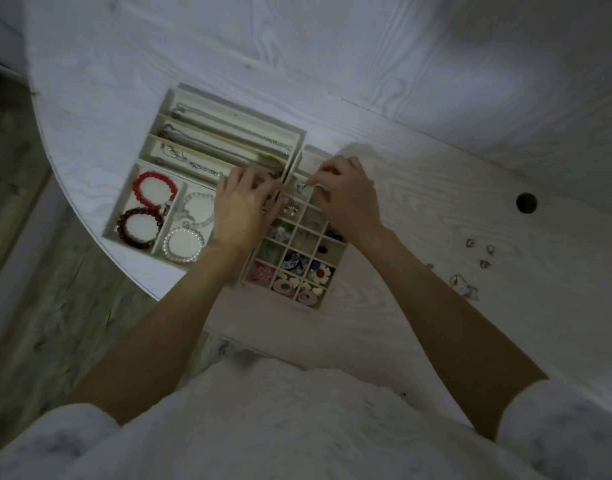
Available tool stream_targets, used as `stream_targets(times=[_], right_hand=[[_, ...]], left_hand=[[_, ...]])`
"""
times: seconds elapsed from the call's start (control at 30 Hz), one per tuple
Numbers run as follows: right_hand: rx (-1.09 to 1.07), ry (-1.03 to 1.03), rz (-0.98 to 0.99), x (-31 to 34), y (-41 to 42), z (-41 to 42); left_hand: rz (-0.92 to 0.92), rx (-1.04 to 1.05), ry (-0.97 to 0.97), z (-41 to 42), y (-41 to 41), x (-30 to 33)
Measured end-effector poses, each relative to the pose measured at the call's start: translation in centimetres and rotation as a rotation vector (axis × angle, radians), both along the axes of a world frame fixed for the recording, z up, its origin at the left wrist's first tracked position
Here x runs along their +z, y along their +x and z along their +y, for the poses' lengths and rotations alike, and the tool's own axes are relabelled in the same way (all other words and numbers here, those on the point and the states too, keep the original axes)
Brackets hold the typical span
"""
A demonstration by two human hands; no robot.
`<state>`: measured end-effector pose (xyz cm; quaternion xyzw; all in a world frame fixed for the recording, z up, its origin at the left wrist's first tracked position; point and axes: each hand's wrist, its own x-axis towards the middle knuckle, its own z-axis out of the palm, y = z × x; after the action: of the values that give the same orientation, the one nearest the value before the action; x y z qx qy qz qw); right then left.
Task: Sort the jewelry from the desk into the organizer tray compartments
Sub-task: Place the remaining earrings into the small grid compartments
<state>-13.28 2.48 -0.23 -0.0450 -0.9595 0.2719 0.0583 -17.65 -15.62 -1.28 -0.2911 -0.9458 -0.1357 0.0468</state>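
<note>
Right hand [346,195] pinches a small silvery earring [301,187] over an upper cell of the pale gridded organizer tray [299,143]. Left hand [244,206] rests on the tray, fingers curled; its grip unclear. Loose earrings [479,258] lie on the white wood-grain tabletop [436,133].

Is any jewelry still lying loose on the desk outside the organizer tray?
Yes, several small pieces of loose jewelry lie on the desk to the right of the organizer tray, beyond the right hand.
</note>
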Motion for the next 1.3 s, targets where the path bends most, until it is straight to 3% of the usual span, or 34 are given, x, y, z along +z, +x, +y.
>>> stream_targets(times=[0.2,0.63,0.73,0.97,1.13,1.3], right_hand=[[0.122,0.25,-0.039,-1.0,-1.5,-1.0],[0.06,0.197,0.039,-1.8,0.1,-1.0],[0.058,0.197,-0.024,-2.4,0.1,-1.6],[0.083,0.061,-0.065,-1.9,-0.4,-2.5],[0.033,0.112,-0.053,-1.9,0.4,-0.9],[0.081,0.277,-0.064,-1.5,0.1,-0.2]], left_hand=[[-0.129,0.057,-0.285,3.4,0.2,0.9],[-0.144,0.117,-0.022,2.7,-0.9,0.0],[-0.117,0.134,0.003,2.1,-1.0,-0.1],[-0.29,0.102,0.12,1.0,-0.6,0.0],[-0.089,-0.114,-0.029,1.3,-0.1,-0.1],[-0.091,-0.176,-0.157,1.4,-0.3,0.1]])
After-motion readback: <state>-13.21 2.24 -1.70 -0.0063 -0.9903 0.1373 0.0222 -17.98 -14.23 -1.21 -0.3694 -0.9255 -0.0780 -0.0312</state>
